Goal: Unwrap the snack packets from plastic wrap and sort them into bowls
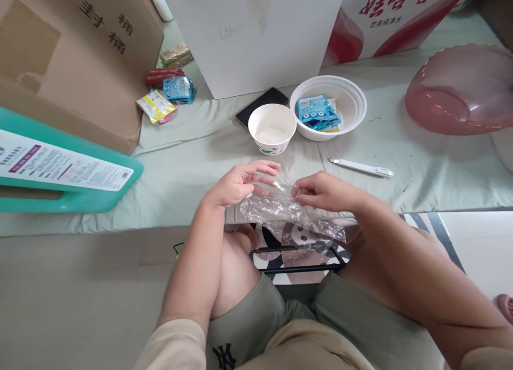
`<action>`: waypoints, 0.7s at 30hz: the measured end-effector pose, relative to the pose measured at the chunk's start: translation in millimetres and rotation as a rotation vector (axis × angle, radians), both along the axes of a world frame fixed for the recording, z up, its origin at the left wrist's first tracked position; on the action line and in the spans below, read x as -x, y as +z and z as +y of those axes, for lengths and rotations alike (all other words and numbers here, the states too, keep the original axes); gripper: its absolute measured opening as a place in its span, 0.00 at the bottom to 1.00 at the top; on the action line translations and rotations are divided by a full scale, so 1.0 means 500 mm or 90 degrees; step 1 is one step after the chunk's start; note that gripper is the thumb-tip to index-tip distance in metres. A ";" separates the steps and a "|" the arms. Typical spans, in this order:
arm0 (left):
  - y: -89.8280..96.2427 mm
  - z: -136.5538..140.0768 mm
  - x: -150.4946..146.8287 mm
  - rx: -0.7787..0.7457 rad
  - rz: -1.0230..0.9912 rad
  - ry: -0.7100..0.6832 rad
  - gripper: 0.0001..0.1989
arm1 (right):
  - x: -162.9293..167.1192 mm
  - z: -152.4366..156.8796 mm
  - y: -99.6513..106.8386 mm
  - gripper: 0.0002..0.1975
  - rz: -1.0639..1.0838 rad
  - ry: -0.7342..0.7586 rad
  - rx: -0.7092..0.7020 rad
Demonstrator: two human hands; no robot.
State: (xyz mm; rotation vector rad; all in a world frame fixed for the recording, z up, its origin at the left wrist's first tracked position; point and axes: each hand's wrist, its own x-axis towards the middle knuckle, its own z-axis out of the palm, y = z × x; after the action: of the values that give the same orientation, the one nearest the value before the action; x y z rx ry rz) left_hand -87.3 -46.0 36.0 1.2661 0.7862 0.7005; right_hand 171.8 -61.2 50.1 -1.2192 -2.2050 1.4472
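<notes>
A clear, crinkled plastic bag (288,212) hangs over the front edge of the cloth-covered surface, above my lap. My right hand (326,193) pinches its upper edge between thumb and fingertips. On the other side, my left hand (242,184) has its fingers stretched out and apart against the plastic film, without closing on it. Just beyond my hands stands a white paper bowl (272,127) with nothing visible inside. Behind it to the right, a white plastic bowl (355,111) holds several blue packets (315,109). A white utility knife (363,167) lies to the right.
A black phone (260,105) lies behind the paper bowl. Snack packets (156,106) sit by a cardboard box (80,55) at left, with a green container (120,170) in front. A white box (260,44) stands behind; a pink translucent bowl (452,100) sits at right.
</notes>
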 end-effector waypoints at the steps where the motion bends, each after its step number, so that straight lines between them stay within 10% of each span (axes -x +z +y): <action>1: 0.000 0.003 0.002 -0.015 -0.021 0.049 0.21 | -0.006 -0.002 -0.001 0.04 0.004 -0.006 0.019; 5: -0.010 0.015 0.002 0.003 -0.144 0.225 0.21 | -0.043 -0.019 -0.006 0.09 0.170 -0.194 0.084; 11: -0.031 -0.022 -0.086 0.205 -0.221 0.114 0.34 | -0.040 -0.042 -0.032 0.16 0.388 -0.398 0.093; 15: -0.025 -0.046 -0.140 0.208 -0.157 0.020 0.41 | -0.024 -0.048 -0.037 0.14 0.232 -0.465 0.001; 21: -0.023 -0.032 -0.163 0.138 0.007 0.110 0.34 | -0.021 -0.057 -0.036 0.08 0.022 -0.469 -0.169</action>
State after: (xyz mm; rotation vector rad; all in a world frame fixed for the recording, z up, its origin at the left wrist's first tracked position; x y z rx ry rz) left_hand -5.6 -62.1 24.7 1.0155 0.9614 0.7257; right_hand 182.1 -89.5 32.2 -1.6338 -1.5754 0.8387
